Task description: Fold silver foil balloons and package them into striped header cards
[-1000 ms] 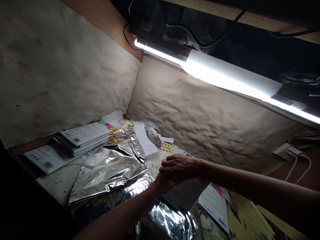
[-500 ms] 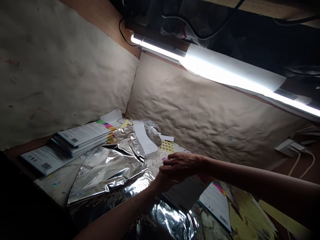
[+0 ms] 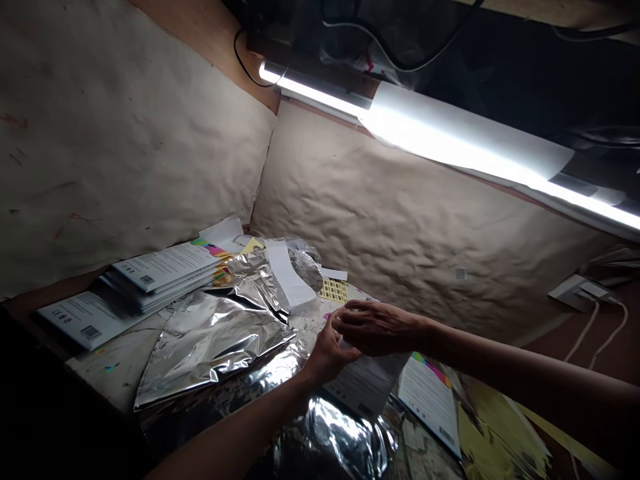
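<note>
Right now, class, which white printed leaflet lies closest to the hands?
The white leaflet just below the hands; the rainbow-striped one and left stack lie farther.

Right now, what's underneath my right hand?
Below your right hand a white printed leaflet shows, with crinkled silver foil beside it. Whatever lies directly beneath the palm is hidden by the hand itself.

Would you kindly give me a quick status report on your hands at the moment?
Left hand, right hand together on small white item, detail unclear. Silver foil sheet beside left hand. Printed leaflet below hands.
</note>
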The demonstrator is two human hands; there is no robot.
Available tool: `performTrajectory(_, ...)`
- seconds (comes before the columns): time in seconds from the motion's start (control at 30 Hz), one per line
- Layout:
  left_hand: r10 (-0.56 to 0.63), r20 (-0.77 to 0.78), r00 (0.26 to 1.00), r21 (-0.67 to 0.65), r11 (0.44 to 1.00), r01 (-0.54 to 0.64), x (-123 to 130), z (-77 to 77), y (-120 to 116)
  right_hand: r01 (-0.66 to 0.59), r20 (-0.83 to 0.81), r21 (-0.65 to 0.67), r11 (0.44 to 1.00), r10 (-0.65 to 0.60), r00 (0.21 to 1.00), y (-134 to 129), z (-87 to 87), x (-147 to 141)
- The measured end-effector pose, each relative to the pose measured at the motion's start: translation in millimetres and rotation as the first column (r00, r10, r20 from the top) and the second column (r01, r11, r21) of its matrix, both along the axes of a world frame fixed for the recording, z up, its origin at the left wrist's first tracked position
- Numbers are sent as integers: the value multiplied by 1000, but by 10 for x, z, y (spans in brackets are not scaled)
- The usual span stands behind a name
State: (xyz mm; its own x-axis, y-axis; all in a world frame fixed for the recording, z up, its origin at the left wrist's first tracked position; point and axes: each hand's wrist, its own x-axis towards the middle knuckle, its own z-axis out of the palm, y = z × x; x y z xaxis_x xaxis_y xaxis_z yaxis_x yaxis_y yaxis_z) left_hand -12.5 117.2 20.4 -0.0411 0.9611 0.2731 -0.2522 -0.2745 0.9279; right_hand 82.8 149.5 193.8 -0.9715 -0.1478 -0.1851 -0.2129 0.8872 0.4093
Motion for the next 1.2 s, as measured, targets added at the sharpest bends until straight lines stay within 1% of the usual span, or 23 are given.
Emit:
performTrajectory(0.03, -5, -9, 1000, -30, 1000, 4, -13, 4, -3, 74, -46, -19, 997, -74, 996, -48, 35, 18)
performTrajectory(0.07, -16, -9, 1000, -65, 998, 16, -23, 4, -4, 181, -114, -61, 982, -187, 976, -101, 62, 54)
performTrajectory(0.1, -31, 0, 1000, -99, 995, 31, -29, 2, -3, 312, -198, -143, 939, -336, 921, -156, 74, 110)
performTrajectory(0.13, -44, 15, 999, -125, 991, 45, -31, -1, 0, 438, -263, -277, 855, -506, 821, -211, 67, 187)
performTrajectory(0.17, -55, 33, 998, -139, 989, 59, -29, -5, 2, 522, -281, -457, 720, -673, 684, -265, 36, 281)
performTrajectory(0.2, -61, 48, 997, -146, 987, 67, -25, -8, 2, 534, -240, -650, 541, -812, 531, -316, -19, 387)
performTrajectory(0.23, -65, 53, 996, -152, 986, 72, -19, -9, -1, 477, -146, -812, 337, -908, 393, -362, -96, 500)
performTrajectory(0.27, -70, 50, 996, -153, 985, 77, -12, -7, -6, 376, -24, -917, 135, -958, 287, -404, -191, 611)
performTrajectory(0.3, -75, 43, 996, -150, 985, 80, -6, -2, -15, 259, 96, -965, -39, -973, 212, -441, -298, 714)
performTrajectory(0.33, -80, 35, 996, -145, 986, 84, -1, 4, -25, 152, 194, -974, -170, -968, 156, -474, -410, 801)
performTrajectory(0.37, -83, 25, 996, -139, 987, 86, 3, 11, -36, 70, 263, -964, -257, -958, 114, -503, -521, 868)
performTrajectory(0.4, -82, 12, 997, -135, 987, 83, 4, 18, -47, 20, 311, -950, -311, -946, 86, -527, -625, 913)
performTrajectory(0.43, -79, -2, 997, -132, 988, 78, 4, 24, -55, -6, 335, -942, -337, -939, 73, -545, -718, 937)
performTrajectory(0.47, -74, -15, 997, -133, 989, 72, 3, 27, -62, -6, 333, -943, -334, -940, 73, -555, -797, 945)
performTrajectory(0.5, -72, -26, 997, -135, 988, 68, 1, 28, -66, 17, 314, -949, -314, -946, 78, -558, -861, 941)
performTrajectory(0.57, -75, -39, 996, -135, 988, 69, -2, 21, -67, 79, 265, -963, -259, -961, 80, -543, -951, 916)
performTrajectory(0.63, -80, -46, 996, -126, 989, 74, -1, 7, -62, 129, 210, -971, -200, -975, 71, -510, -1002, 895)
performTrajectory(0.8, -73, -59, 996, -111, 992, 66, 9, -19, -45, 239, 67, -969, -57, -997, 32, -464, -1029, 875)
performTrajectory(0.9, -62, -63, 996, -110, 992, 55, 9, -15, -44, 313, -10, -950, 13, -1000, 9, -494, -1009, 843)
performTrajectory(1.07, -44, -65, 997, -122, 992, 36, 9, -5, -53, 405, -114, -910, 93, -993, -30, -568, -1031, 763)
performTrajectory(1.13, -36, -63, 997, -126, 992, 28, 10, -2, -58, 445, -145, -889, 109, -988, -49, -591, -1068, 735)
performTrajectory(1.2, -30, -58, 998, -128, 992, 23, 10, 4, -66, 496, -176, -861, 109, -980, -91, -614, -1107, 713)
